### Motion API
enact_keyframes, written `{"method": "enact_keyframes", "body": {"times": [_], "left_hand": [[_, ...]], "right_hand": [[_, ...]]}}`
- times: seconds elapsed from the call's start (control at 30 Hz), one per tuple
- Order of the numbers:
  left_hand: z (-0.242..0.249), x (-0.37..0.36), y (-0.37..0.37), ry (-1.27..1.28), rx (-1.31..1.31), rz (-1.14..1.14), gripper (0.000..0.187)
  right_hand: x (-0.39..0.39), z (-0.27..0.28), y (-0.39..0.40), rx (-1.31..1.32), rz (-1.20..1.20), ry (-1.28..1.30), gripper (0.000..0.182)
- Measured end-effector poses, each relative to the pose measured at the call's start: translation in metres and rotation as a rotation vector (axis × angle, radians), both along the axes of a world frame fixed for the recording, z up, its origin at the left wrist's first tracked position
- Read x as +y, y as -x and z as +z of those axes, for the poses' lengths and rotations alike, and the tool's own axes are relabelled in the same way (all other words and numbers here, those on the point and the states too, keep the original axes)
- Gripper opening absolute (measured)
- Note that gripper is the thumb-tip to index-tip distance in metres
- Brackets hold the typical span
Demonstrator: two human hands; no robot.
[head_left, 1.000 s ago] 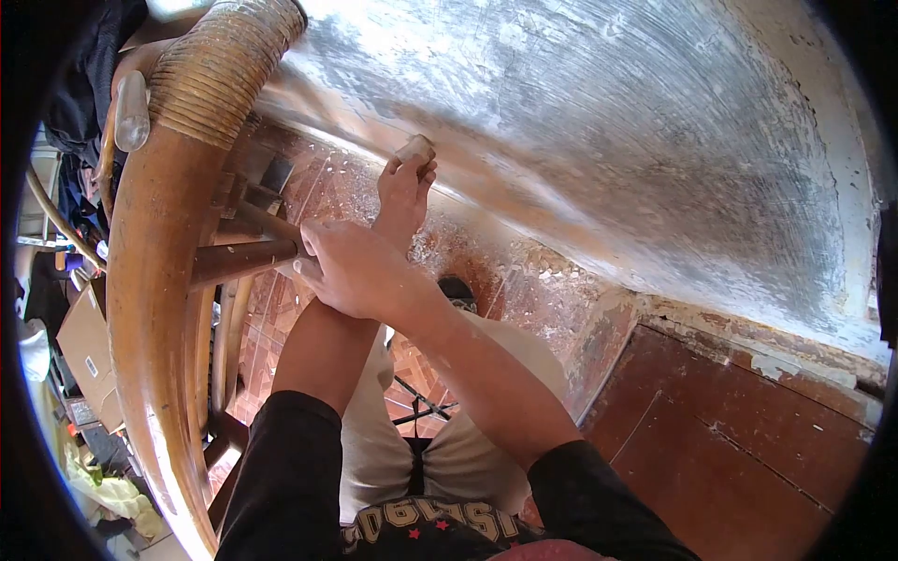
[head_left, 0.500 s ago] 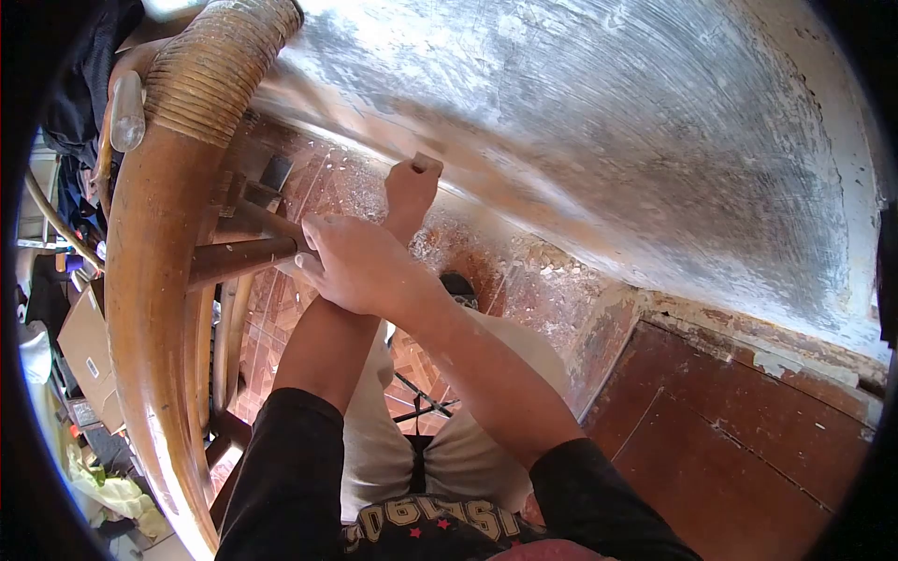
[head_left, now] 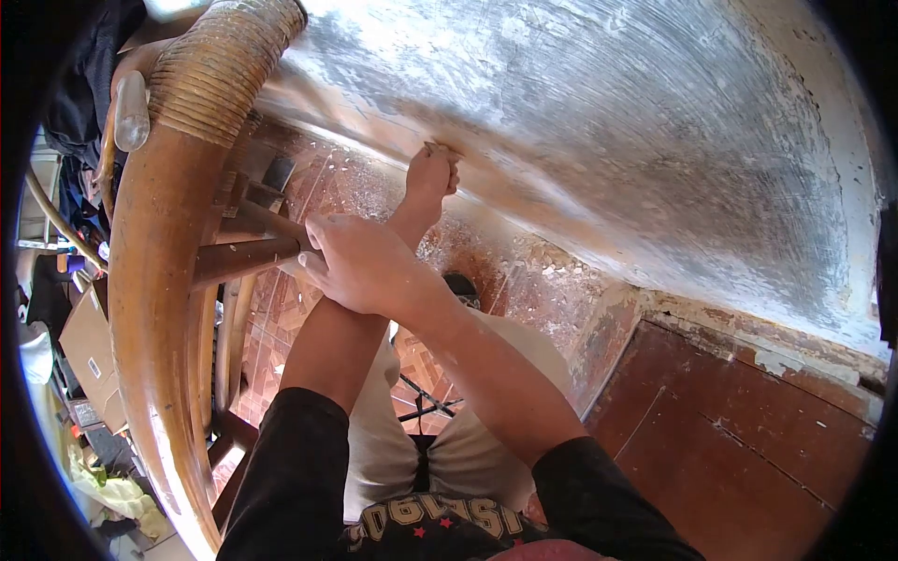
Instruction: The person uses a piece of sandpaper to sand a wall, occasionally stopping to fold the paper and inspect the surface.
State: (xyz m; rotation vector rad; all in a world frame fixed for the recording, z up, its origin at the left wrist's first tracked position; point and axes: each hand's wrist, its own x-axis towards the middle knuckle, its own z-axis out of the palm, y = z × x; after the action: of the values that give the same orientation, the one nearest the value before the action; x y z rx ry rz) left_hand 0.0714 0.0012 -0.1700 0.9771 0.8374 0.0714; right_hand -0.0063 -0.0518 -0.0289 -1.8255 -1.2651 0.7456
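My arms are crossed. My left hand [head_left: 429,174] reaches forward to the bottom of the wall, its fingers closed and pressed against the plaster. A small greyish block showed in it a moment earlier; now the fingers mostly hide it. Nearer to me, my right hand [head_left: 360,260] lies over my left forearm with its fingers curled, beside the end of a wooden chair rung [head_left: 248,262]. Whether those fingers grip anything is hidden. The wall [head_left: 599,122] has streaky grey and white plaster, with a brownish band low down.
A large curved cane chair frame [head_left: 154,309] stands close on my left, a clear plastic bottle [head_left: 132,112] against it. White dust and flakes cover the tiled floor [head_left: 351,182]. Dark red boards [head_left: 711,421] lie at right. A cardboard box [head_left: 94,355] stands beyond the chair.
My left hand has moved slightly right and up along the wall base and turned, hiding the small block. My right hand stays almost where it was.
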Motion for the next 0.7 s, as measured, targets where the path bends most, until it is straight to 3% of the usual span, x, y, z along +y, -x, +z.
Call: {"method": "enact_keyframes", "body": {"times": [0.07,0.13,0.37,0.53,0.7], "left_hand": [[0.006,-0.002,-0.003,0.035,-0.059,0.111,0.016],[0.006,-0.007,-0.003,-0.102,-0.031,0.127,0.014],[0.009,-0.008,0.001,-0.185,0.011,-0.002,0.016],[0.024,-0.019,0.002,-0.587,-0.017,0.047,0.023],[0.003,-0.013,0.006,-0.553,0.02,0.058,0.027]], "right_hand": [[0.0,0.003,0.0,0.001,-0.018,-0.006,0.024],[0.001,-0.004,0.001,0.004,-0.006,-0.017,0.024],[0.002,-0.007,0.001,0.005,-0.015,-0.032,0.022],[0.0,-0.001,-0.001,-0.032,0.052,-0.041,0.027],[0.003,-0.008,0.003,-0.037,0.047,-0.081,0.017]]}}
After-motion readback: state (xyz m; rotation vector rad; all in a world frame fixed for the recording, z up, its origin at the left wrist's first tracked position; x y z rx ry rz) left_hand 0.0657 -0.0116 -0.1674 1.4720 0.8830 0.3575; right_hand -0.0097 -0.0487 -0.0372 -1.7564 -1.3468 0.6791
